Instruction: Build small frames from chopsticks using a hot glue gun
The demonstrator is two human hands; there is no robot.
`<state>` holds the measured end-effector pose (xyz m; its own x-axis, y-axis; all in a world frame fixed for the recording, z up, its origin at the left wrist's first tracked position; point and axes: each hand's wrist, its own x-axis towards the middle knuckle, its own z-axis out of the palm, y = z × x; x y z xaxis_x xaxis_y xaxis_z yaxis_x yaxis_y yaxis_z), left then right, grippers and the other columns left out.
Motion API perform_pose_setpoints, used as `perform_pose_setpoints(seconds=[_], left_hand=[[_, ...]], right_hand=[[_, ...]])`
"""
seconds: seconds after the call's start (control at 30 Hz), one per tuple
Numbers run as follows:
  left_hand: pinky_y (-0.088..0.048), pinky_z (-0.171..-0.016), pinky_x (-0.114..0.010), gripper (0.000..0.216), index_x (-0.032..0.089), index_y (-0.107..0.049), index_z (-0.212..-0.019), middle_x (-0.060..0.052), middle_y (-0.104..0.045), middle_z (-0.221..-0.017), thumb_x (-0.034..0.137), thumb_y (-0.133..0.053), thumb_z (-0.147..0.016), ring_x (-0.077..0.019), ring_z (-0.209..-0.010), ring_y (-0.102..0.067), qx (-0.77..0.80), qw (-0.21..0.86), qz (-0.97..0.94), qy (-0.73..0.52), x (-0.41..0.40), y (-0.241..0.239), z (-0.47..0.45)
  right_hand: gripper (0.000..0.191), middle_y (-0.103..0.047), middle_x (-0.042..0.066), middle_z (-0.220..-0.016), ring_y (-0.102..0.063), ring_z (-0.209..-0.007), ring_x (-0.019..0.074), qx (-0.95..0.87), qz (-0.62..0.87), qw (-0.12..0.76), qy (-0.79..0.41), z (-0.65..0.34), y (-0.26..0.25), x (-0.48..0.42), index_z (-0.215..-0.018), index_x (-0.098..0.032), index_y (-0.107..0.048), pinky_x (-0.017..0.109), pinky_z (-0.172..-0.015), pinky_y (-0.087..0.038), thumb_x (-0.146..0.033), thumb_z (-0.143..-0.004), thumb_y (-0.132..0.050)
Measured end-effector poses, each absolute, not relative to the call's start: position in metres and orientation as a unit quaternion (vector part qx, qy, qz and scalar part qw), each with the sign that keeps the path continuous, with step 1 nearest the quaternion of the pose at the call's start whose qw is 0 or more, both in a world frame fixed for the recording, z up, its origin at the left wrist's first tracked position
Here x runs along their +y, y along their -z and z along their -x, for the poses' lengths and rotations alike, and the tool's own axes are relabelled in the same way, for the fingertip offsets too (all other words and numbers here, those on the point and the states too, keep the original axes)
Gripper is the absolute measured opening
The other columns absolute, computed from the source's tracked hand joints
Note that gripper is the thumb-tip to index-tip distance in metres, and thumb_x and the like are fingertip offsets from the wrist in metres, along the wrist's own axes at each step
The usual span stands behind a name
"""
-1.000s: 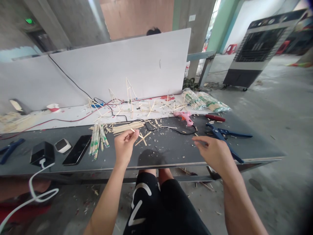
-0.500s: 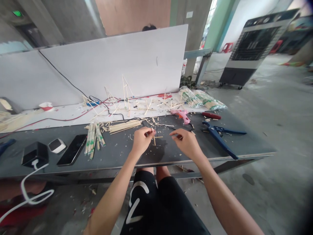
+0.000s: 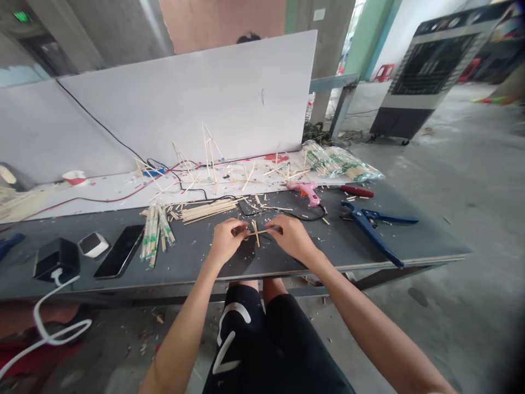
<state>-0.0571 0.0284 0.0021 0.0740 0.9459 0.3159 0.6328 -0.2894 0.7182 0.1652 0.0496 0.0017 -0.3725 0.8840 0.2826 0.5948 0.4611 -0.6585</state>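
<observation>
Between my hands is a small cross of thin wooden sticks (image 3: pixel 257 237), just above or on the dark tabletop. My left hand (image 3: pixel 228 236) pinches the left end of its crosswise stick. My right hand (image 3: pixel 286 232) has thumb and fingers closed at the right end of that stick. The fingertips partly cover both ends. Beyond my hands lies a pile of loose wooden sticks (image 3: pixel 209 210). A pink glue gun (image 3: pixel 307 193) rests behind my right hand.
Blue cutters (image 3: pixel 373 230) and a red-handled tool (image 3: pixel 356 191) lie at the right. Wrapped stick packs (image 3: pixel 342 162) are at the back right. At left are bundled sticks (image 3: pixel 152 235), a phone (image 3: pixel 121 251) and a black box with a white cable (image 3: pixel 56 259). Stick frames (image 3: pixel 209 156) stand behind.
My right hand has moved left and closed on the stick's right end. My left hand has shifted slightly left and down onto its other end. The view has shifted a little.
</observation>
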Motion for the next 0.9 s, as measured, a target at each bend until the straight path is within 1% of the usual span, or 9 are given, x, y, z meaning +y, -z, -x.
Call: perform_pose_setpoints(seconds=[0.1,0.17,0.27,0.33,0.5,0.77,0.9], left_hand=[[-0.048,-0.066,-0.030,0.010,0.021,-0.079,-0.089,-0.006,-0.073,-0.084,0.021,-0.072,-0.083,-0.0194,-0.073,-0.066,0.557,0.190,-0.723,-0.363,0.026,0.003,0.058],[-0.049,-0.069,-0.030,0.009,0.021,-0.079,-0.087,-0.006,-0.073,-0.084,0.019,-0.071,-0.084,-0.0196,-0.075,-0.067,0.557,0.177,-0.733,-0.349,0.026,0.006,0.055],[-0.050,-0.074,-0.031,0.012,0.020,-0.079,-0.085,-0.005,-0.073,-0.084,0.012,-0.070,-0.083,-0.0195,-0.081,-0.067,0.564,0.165,-0.740,-0.328,0.026,0.006,0.050],[-0.050,-0.076,-0.030,0.015,0.020,-0.078,-0.085,-0.004,-0.073,-0.085,0.008,-0.069,-0.083,-0.0189,-0.082,-0.067,0.566,0.166,-0.742,-0.319,0.026,0.004,0.046],[-0.050,-0.077,-0.030,0.017,0.021,-0.078,-0.085,-0.003,-0.073,-0.086,0.006,-0.069,-0.083,-0.0186,-0.084,-0.066,0.548,0.164,-0.757,-0.316,0.028,0.002,0.034],[-0.049,-0.078,-0.031,0.020,0.020,-0.078,-0.081,-0.003,-0.071,-0.083,0.003,-0.068,-0.081,-0.0187,-0.083,-0.064,0.542,0.150,-0.771,-0.298,0.031,0.006,0.024],[-0.049,-0.077,-0.031,0.022,0.019,-0.078,-0.081,-0.004,-0.071,-0.084,0.001,-0.066,-0.081,-0.0185,-0.082,-0.065,0.534,0.163,-0.775,-0.296,0.032,0.006,0.023]], right_hand=[[0.017,-0.073,0.008,-0.100,-0.065,-0.088,0.0211,-0.816,0.462,0.278,-0.209,-0.157,0.001,0.056,-0.100,-0.018,-0.077,0.030,-0.082,-0.046,-0.017,-0.088,-0.065],[0.017,-0.072,0.007,-0.098,-0.065,-0.091,0.0211,-0.827,0.461,0.250,-0.203,-0.154,0.003,0.060,-0.096,-0.019,-0.077,0.028,-0.084,-0.044,-0.016,-0.090,-0.062],[0.019,-0.071,0.007,-0.094,-0.065,-0.090,0.0201,-0.836,0.468,0.210,-0.193,-0.154,0.005,0.062,-0.091,-0.020,-0.076,0.027,-0.083,-0.043,-0.015,-0.092,-0.058],[0.020,-0.070,0.007,-0.095,-0.064,-0.089,0.0195,-0.840,0.471,0.199,-0.183,-0.157,0.006,0.061,-0.092,-0.019,-0.075,0.026,-0.081,-0.042,-0.013,-0.093,-0.056],[0.022,-0.070,0.008,-0.097,-0.063,-0.088,0.0191,-0.850,0.454,0.206,-0.171,-0.174,0.008,0.058,-0.092,-0.018,-0.072,0.026,-0.082,-0.042,-0.008,-0.092,-0.053],[0.018,-0.069,0.007,-0.093,-0.064,-0.086,0.0186,-0.851,0.435,0.234,-0.179,-0.179,0.009,0.056,-0.089,-0.018,-0.074,0.027,-0.080,-0.043,-0.011,-0.091,-0.058],[0.018,-0.069,0.006,-0.092,-0.064,-0.084,0.0181,-0.851,0.430,0.243,-0.179,-0.178,0.014,0.058,-0.088,-0.019,-0.075,0.027,-0.079,-0.044,-0.011,-0.090,-0.059]])
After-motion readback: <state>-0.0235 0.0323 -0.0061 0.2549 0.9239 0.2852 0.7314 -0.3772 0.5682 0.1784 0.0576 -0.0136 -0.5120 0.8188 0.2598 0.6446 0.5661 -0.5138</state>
